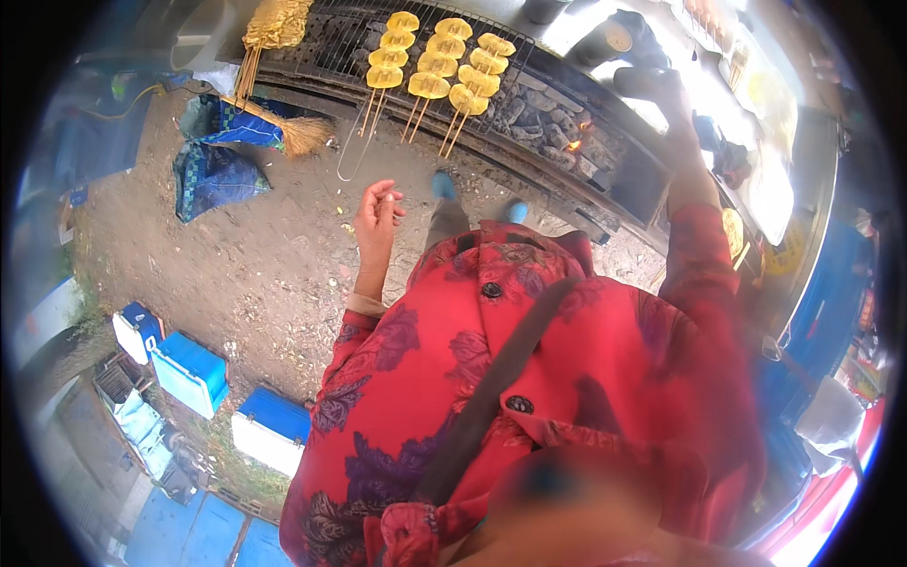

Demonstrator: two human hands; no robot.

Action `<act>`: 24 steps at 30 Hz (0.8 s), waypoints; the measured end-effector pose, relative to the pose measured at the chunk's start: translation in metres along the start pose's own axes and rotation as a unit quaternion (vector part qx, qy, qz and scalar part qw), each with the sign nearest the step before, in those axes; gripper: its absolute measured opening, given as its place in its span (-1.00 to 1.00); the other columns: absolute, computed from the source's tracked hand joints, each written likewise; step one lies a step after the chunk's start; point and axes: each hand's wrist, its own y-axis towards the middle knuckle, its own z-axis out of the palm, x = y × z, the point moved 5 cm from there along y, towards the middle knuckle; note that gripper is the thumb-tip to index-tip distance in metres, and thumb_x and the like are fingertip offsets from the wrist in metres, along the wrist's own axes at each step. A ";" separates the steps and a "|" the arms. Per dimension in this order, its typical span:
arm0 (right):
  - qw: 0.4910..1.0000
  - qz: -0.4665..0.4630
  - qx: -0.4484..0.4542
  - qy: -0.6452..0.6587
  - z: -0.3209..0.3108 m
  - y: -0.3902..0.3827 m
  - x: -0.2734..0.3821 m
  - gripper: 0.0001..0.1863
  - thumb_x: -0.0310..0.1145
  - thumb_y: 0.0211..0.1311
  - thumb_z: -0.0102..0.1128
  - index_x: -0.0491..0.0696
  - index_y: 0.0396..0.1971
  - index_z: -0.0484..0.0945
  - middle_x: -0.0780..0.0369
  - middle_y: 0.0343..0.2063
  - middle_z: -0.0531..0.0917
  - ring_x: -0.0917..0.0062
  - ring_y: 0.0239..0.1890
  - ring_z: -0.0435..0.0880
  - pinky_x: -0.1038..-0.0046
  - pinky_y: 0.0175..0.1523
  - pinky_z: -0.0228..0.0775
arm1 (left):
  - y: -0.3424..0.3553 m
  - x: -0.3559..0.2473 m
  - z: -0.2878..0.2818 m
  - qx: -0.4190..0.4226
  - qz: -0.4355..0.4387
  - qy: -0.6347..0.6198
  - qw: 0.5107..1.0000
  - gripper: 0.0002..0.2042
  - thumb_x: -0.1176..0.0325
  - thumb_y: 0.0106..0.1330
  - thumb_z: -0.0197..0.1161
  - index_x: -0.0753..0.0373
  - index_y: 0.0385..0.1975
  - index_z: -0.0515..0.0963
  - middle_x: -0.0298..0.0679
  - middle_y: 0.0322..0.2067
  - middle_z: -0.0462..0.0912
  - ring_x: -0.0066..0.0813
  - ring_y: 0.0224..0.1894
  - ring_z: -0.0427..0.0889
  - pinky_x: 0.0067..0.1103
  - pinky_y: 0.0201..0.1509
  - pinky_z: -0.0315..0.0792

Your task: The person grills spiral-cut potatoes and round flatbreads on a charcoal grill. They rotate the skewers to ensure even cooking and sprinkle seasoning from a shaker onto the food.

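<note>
My left hand (378,210) hangs over the dirt ground in front of the grill, fingers loosely bent and apart, nothing in them. My right arm reaches across the grill's right end to a bright side surface. There my right hand (673,94) closes on a dark cylindrical container (637,83); glare and blur hide its details. Beside it stands another dark container (616,40) with a pale brown top. On the wire grill rack (331,40) lie three skewers of yellow round slices: left (388,59), middle (437,66) and right (477,81), their sticks toward me.
Charcoal (534,115) lies uncovered at the grill's right, with a small flame (573,146). A wire loop (346,172) juts from the grill's front edge. More skewers (276,26) sit at its left end. A straw broom (304,136), a blue bag (219,180) and coolers (192,370) are leftward.
</note>
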 end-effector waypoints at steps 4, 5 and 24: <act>0.826 0.073 -0.091 0.552 0.007 -0.041 -0.002 -0.58 -0.16 0.10 0.20 -0.11 -0.12 0.43 0.20 -0.20 0.57 0.42 -0.21 0.60 0.43 -0.14 0.43 | 0.008 0.007 -0.023 -0.010 -0.027 -0.003 1.000 -0.79 0.41 0.34 -0.03 0.27 -0.09 0.41 -0.32 -0.36 0.56 -0.74 -0.51 0.48 -0.79 -0.49 0.32; 0.757 0.058 -0.074 0.646 0.020 -0.060 0.037 -0.59 -0.15 0.13 0.17 -0.10 -0.11 0.43 0.21 -0.20 0.57 0.42 -0.22 0.61 0.42 -0.13 0.44 | 0.014 0.008 -0.022 -0.003 -0.031 -0.005 1.000 -0.79 0.41 0.34 -0.03 0.28 -0.09 0.41 -0.32 -0.36 0.56 -0.74 -0.51 0.48 -0.79 -0.49 0.32; 0.919 0.005 -0.021 0.393 0.145 -0.026 0.145 -0.47 -0.14 0.07 0.27 -0.20 -0.08 0.37 0.21 -0.19 0.51 0.58 -0.15 0.53 0.51 -0.06 0.42 | 0.052 -0.003 -0.029 0.054 -0.040 -0.011 0.998 -0.80 0.40 0.35 -0.04 0.28 -0.10 0.41 -0.32 -0.36 0.56 -0.73 -0.49 0.48 -0.78 -0.48 0.32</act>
